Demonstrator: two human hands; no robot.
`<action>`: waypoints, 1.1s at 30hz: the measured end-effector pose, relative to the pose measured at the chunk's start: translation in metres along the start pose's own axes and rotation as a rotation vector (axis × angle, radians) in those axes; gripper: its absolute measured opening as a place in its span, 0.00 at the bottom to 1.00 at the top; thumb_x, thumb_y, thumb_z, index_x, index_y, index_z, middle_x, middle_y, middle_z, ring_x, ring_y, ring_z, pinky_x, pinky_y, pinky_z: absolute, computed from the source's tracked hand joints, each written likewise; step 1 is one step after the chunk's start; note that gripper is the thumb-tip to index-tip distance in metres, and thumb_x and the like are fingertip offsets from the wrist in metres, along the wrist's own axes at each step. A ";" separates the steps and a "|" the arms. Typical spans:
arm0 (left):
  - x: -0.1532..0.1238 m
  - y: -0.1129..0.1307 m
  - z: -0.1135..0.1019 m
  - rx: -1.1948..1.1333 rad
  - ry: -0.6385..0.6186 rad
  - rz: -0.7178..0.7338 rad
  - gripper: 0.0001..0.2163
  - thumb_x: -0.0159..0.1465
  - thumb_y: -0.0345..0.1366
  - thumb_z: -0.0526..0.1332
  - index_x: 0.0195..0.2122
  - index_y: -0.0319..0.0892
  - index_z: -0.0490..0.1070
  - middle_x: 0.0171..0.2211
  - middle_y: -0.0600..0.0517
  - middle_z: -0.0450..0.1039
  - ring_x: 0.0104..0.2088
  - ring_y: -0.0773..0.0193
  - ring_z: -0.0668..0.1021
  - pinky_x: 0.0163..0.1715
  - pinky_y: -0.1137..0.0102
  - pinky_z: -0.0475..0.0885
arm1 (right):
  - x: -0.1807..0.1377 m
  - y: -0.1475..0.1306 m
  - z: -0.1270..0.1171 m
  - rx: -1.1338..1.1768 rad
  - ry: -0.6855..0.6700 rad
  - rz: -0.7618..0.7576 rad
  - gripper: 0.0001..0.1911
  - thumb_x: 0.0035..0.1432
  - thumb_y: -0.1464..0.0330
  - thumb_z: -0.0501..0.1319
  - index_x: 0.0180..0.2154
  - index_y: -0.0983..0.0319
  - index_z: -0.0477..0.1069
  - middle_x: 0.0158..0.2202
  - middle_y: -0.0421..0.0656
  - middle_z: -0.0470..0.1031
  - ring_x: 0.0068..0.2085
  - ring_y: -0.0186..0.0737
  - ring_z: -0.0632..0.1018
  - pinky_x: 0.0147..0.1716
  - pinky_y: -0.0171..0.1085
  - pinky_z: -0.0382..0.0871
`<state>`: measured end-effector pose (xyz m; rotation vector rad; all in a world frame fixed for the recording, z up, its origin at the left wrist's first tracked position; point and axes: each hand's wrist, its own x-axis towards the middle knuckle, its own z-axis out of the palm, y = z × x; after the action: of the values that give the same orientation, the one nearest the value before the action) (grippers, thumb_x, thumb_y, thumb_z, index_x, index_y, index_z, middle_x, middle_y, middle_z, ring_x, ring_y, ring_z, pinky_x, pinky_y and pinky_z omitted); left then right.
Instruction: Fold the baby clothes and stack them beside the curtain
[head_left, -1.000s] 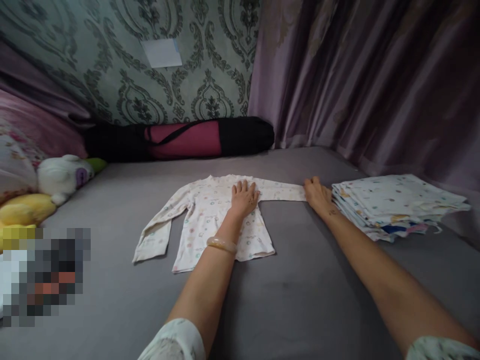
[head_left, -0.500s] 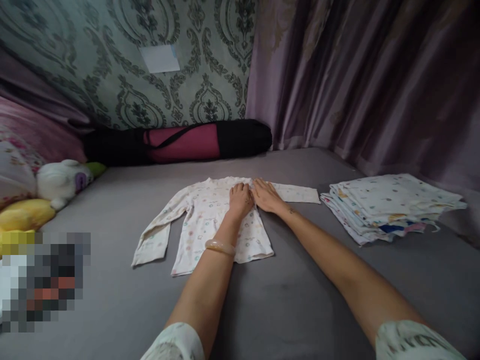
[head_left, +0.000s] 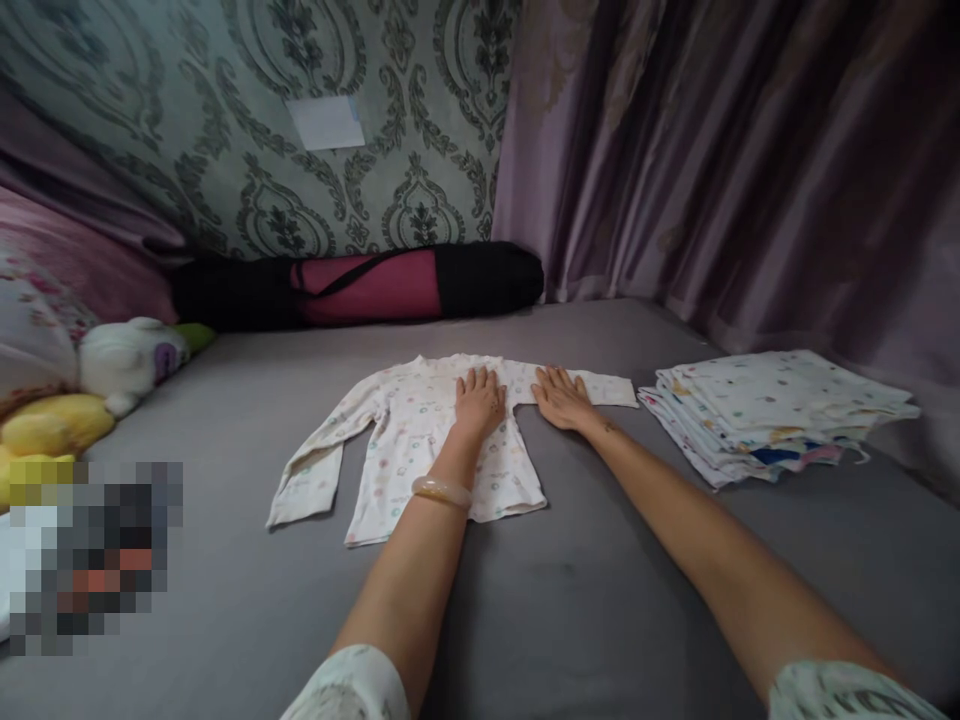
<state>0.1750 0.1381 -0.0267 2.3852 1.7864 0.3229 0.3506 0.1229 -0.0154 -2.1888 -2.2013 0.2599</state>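
A small white long-sleeved shirt (head_left: 409,440) with a scattered print lies spread flat on the grey bed sheet (head_left: 570,620). My left hand (head_left: 480,400) rests open and flat on the upper chest of the shirt, fingers pointing away from me. On the sleeve at the right, my right hand (head_left: 562,398) lies palm down with its fingers stretched out. The right sleeve runs straight out sideways, while the left one slants down toward me. Part of the shirt's front is hidden under my left hand and forearm.
To the right sits a stack of folded printed clothes (head_left: 780,410). A long black and dark-red bag (head_left: 367,285) lies along the wall. Plush toys (head_left: 124,365) and a yellow cushion-like item (head_left: 56,425) are at the left, near a blurred-out patch. Purple curtains (head_left: 630,150) hang at the right.
My right hand has slid rightward from the shirt's shoulder along the sleeve. My left hand has stayed on the chest, its fingers now flatter and more spread.
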 end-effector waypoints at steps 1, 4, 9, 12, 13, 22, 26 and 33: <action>0.000 0.000 -0.001 -0.003 -0.002 -0.002 0.27 0.70 0.44 0.38 0.67 0.36 0.52 0.69 0.45 0.50 0.68 0.49 0.51 0.66 0.51 0.45 | -0.001 0.005 -0.001 -0.004 -0.007 0.016 0.34 0.68 0.56 0.33 0.69 0.64 0.43 0.71 0.48 0.42 0.70 0.52 0.44 0.65 0.58 0.38; -0.001 0.000 -0.002 0.003 -0.009 -0.009 0.27 0.70 0.44 0.38 0.67 0.36 0.53 0.69 0.45 0.49 0.68 0.49 0.51 0.66 0.52 0.45 | -0.005 0.020 -0.005 -0.016 -0.031 0.068 0.33 0.68 0.56 0.33 0.69 0.61 0.43 0.71 0.48 0.41 0.70 0.53 0.44 0.64 0.60 0.38; -0.002 0.000 -0.001 0.021 -0.005 -0.010 0.28 0.70 0.44 0.38 0.67 0.37 0.53 0.69 0.44 0.49 0.68 0.48 0.51 0.66 0.51 0.45 | -0.013 0.046 -0.013 -0.053 -0.030 0.170 0.33 0.67 0.54 0.32 0.69 0.56 0.44 0.71 0.49 0.43 0.69 0.57 0.47 0.63 0.63 0.39; -0.003 0.000 0.001 0.025 0.015 -0.002 0.28 0.70 0.44 0.38 0.67 0.36 0.53 0.69 0.43 0.49 0.68 0.47 0.51 0.65 0.51 0.46 | -0.015 0.058 -0.016 -0.065 -0.003 0.227 0.33 0.67 0.53 0.32 0.69 0.57 0.46 0.70 0.50 0.45 0.69 0.57 0.48 0.62 0.63 0.41; -0.003 0.000 0.001 0.026 0.019 0.000 0.28 0.70 0.44 0.38 0.66 0.36 0.54 0.68 0.43 0.49 0.68 0.47 0.52 0.65 0.50 0.46 | -0.015 0.060 -0.017 -0.062 0.004 0.235 0.33 0.67 0.54 0.32 0.68 0.57 0.47 0.70 0.50 0.45 0.69 0.57 0.49 0.62 0.63 0.42; -0.008 0.004 -0.004 0.093 0.039 -0.005 0.26 0.71 0.43 0.40 0.64 0.33 0.55 0.67 0.35 0.52 0.67 0.48 0.54 0.64 0.52 0.49 | -0.021 0.031 -0.013 -0.057 0.313 0.047 0.24 0.65 0.68 0.48 0.60 0.66 0.64 0.62 0.57 0.62 0.63 0.54 0.62 0.62 0.56 0.46; -0.030 0.015 -0.033 0.125 -0.049 0.028 0.20 0.70 0.36 0.46 0.60 0.32 0.58 0.62 0.34 0.57 0.62 0.51 0.64 0.58 0.59 0.61 | -0.021 0.005 -0.011 0.141 0.313 -0.231 0.16 0.63 0.71 0.53 0.50 0.61 0.73 0.50 0.49 0.74 0.52 0.47 0.72 0.54 0.46 0.61; -0.118 0.045 -0.072 0.082 -0.195 0.360 0.16 0.67 0.47 0.55 0.45 0.38 0.68 0.46 0.42 0.70 0.46 0.54 0.75 0.46 0.64 0.70 | -0.011 -0.015 -0.005 0.241 0.229 -0.473 0.07 0.58 0.74 0.61 0.39 0.63 0.76 0.38 0.45 0.74 0.42 0.39 0.73 0.46 0.36 0.64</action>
<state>0.1663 0.0118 0.0439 2.6860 1.3098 0.0513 0.3364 0.1128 -0.0076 -1.4475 -2.3249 0.2289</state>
